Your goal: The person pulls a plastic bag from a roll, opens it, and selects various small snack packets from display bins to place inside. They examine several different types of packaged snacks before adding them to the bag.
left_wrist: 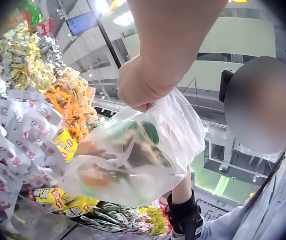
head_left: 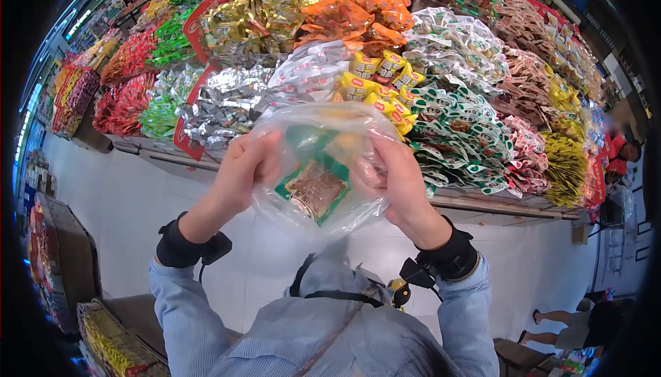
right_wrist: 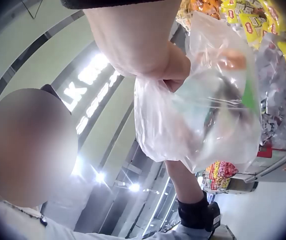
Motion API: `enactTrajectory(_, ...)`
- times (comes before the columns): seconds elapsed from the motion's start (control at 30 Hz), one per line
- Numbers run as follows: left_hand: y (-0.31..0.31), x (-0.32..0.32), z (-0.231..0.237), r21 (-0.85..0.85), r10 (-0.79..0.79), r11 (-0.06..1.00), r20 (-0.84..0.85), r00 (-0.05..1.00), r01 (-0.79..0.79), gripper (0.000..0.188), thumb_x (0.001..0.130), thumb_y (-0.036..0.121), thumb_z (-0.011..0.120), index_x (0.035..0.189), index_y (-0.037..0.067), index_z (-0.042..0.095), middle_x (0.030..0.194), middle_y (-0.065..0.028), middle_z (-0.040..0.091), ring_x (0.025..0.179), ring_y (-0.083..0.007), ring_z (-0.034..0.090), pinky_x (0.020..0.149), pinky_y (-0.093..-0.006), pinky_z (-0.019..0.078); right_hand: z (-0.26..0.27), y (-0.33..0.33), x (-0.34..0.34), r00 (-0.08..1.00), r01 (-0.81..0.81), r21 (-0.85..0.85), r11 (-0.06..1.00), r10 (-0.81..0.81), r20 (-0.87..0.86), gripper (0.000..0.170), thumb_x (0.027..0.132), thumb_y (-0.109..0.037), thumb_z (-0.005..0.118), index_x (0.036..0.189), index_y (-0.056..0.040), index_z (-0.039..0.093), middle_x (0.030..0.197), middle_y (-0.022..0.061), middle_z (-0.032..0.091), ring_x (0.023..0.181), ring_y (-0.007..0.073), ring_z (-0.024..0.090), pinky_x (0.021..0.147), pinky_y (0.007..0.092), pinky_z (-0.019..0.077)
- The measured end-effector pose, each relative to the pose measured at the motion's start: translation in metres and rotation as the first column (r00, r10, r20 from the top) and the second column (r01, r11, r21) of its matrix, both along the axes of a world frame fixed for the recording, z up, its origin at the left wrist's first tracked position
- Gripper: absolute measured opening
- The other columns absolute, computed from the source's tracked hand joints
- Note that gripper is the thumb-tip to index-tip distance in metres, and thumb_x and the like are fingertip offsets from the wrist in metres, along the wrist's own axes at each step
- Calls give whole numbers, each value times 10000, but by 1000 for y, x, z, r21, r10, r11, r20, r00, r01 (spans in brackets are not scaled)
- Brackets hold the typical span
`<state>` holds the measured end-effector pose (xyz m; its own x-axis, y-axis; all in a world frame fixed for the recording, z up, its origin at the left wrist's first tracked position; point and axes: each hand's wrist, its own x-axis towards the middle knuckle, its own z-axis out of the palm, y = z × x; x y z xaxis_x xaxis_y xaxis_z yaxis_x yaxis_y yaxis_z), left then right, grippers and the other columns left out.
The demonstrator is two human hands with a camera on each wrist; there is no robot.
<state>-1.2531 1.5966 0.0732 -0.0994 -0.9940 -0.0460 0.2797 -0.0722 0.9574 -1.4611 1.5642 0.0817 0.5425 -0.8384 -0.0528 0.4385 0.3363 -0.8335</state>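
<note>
Both hands hold up a clear plastic bag (head_left: 358,215) in front of the snack display, its mouth spread wide. My left hand (head_left: 249,163) grips the bag's left rim, and my right hand (head_left: 401,177) grips the right rim with curled fingers. Inside the bag lies a green-edged snack packet (head_left: 315,190) with a brown filling showing through a window. In the left wrist view the left hand (left_wrist: 145,82) pinches the bunched plastic over the bag (left_wrist: 183,125). From the right wrist, the right hand (right_wrist: 168,67) has its fingertips folded into the film.
Heaps of wrapped snacks fill the sloped display: silver packets (head_left: 224,105), yellow packets (head_left: 385,77), orange packets (head_left: 358,15) and green-white packets (head_left: 461,139). The display's front edge (head_left: 496,205) runs just beyond the hands. Another person (head_left: 578,325) is at the lower right.
</note>
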Motion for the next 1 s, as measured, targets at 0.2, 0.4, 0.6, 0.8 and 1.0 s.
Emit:
enactTrajectory(0.2,78,53,-29,144,239,963,-53,970,-229,321,860,245,470,612,131,301,475,62,217,386,-33,196,348,-217,145,-40,37,67,965,-261,129,957,256,56,365,894,-271,359,573,-97,341,439,-15,300,373,89,291,378,235,224)
enactTrajectory(0.4,141,115,-43,192,448,886,-124,886,-421,261,854,210,473,640,134,344,485,74,228,399,-27,202,364,-211,153,-55,67,150,909,-415,176,893,415,39,399,890,-296,388,541,-110,337,442,-25,295,384,82,281,385,234,211)
enactTrajectory(0.6,193,204,-58,214,624,777,-144,768,-592,226,851,190,474,662,128,369,494,77,234,412,-23,200,375,-208,155,-74,92,258,833,-545,169,821,553,-4,381,890,-268,391,546,-104,371,459,-35,297,411,70,274,396,236,189)
enactTrajectory(0.8,235,322,-77,199,648,755,-85,757,-624,276,862,196,471,619,116,367,494,71,237,409,-35,217,380,-204,177,-88,117,385,790,-612,113,783,613,28,373,880,-249,417,535,-115,370,469,-46,290,428,62,273,404,235,187)
enactTrajectory(1.0,274,416,-97,142,638,709,288,714,-691,231,884,197,442,697,63,464,514,43,368,408,-28,280,382,-195,216,-90,138,495,699,-703,124,700,713,-58,387,855,-276,477,511,-139,364,460,-61,294,412,48,262,395,226,192)
